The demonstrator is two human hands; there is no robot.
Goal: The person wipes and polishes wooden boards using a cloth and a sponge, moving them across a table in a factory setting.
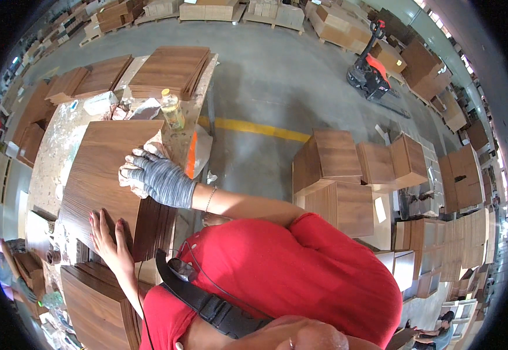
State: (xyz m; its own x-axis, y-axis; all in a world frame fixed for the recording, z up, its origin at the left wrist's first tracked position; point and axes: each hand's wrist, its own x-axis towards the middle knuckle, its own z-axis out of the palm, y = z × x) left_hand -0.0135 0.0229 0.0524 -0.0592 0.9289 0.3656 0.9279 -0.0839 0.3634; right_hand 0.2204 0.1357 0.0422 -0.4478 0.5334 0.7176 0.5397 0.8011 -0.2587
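- From here I see a stack of brown wooden panels (99, 175) lying along the right edge of the table (47, 157).
- The right hand (163, 178), in a grey glove, grasps a crumpled pale cloth (156, 142) against the top panel.
- The left hand (111, 242) is bare and grips nothing; it lies with fingers outstretched on the same panel, near its lower edge.
- A yellowish bottle (173, 111) with a yellow cap stands near the table's right edge, just past the stack.
- Another panel pile (169, 70) sits at the table's far right corner.
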